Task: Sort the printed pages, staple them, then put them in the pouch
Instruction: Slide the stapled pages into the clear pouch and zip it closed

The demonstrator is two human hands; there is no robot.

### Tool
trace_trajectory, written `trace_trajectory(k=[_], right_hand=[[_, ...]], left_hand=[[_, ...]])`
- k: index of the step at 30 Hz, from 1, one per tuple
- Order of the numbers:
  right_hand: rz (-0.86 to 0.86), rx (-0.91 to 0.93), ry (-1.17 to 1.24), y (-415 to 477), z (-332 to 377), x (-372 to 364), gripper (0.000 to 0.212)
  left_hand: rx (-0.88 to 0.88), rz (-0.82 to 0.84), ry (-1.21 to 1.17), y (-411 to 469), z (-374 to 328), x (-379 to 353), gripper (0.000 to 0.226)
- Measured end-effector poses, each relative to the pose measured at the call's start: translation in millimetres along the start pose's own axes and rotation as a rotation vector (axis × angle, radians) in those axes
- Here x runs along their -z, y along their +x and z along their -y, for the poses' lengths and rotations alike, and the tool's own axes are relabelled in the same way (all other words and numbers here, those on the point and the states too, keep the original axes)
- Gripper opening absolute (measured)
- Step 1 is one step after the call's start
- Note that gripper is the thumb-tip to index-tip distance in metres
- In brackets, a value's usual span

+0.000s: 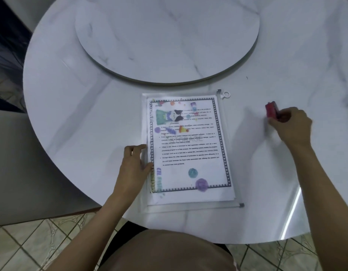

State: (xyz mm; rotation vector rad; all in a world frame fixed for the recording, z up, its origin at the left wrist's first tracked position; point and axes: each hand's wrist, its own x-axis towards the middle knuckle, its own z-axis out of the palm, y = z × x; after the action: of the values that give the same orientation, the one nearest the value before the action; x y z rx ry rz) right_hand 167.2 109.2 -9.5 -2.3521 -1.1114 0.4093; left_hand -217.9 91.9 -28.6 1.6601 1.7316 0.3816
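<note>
Pages (188,145), printed and bordered, lie in a loose stack on top of a clear zip pouch (190,209) at the near edge of a round marble table (71,114), as a seated person works at sorting and stapling. The right hand (290,127) is closed around 1 red stapler (271,111), well apart from the paper on the right. The left hand (135,163) presses its fingertips (147,166) on the stack's left edge, with nothing clasped in it.

The sheet edges are visibly staggered along the left and bottom, so a staple driven now would likely fix them crooked or miss the lower sheets. With the pouch lying directly beneath, a staple could also pierce its plastic and pin paper to pouch. The slick plastic may let the stack slide if the left hand lifts.

Counted: 1 stack of pages, the number of sheets impossible to tell; 1 pouch, with 1 zip slider (225,94) at its far right corner; 1 stapler; 1 raised turntable (167,36) at the table's centre; 2 hands.
</note>
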Motion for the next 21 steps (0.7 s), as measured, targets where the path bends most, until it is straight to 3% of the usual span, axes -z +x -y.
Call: trace_trajectory(k=[4, 9, 13, 17, 21], right_hand=[[0.055, 0.148, 0.133, -46.1, 45.8, -19.9, 0.03], [0.247, 0.266, 0.226, -112.4, 82.8, -57.0, 0.028], [0.3, 0.279, 0.161, -140.8, 89.0, -85.8, 0.025], [0.351, 0.254, 0.083, -150.7, 87.2, -98.6, 0.036], [0.302, 0.211, 0.205, -154.5, 90.8, -96.0, 0.051]], left_hand=[[-0.02, 0.018, 0.04, 2.4, 1.6, 1.4, 0.057], [-0.059, 0.035, 0.176, 9.2, 6.5, 7.5, 0.056], [-0.105, 0.048, 0.231, 16.1, 9.8, 12.1, 0.055], [-0.133, 0.062, 0.219, 22.0, 13.9, 15.4, 0.054], [-0.154, 0.078, 0.173, 23.8, 20.1, 18.1, 0.052]])
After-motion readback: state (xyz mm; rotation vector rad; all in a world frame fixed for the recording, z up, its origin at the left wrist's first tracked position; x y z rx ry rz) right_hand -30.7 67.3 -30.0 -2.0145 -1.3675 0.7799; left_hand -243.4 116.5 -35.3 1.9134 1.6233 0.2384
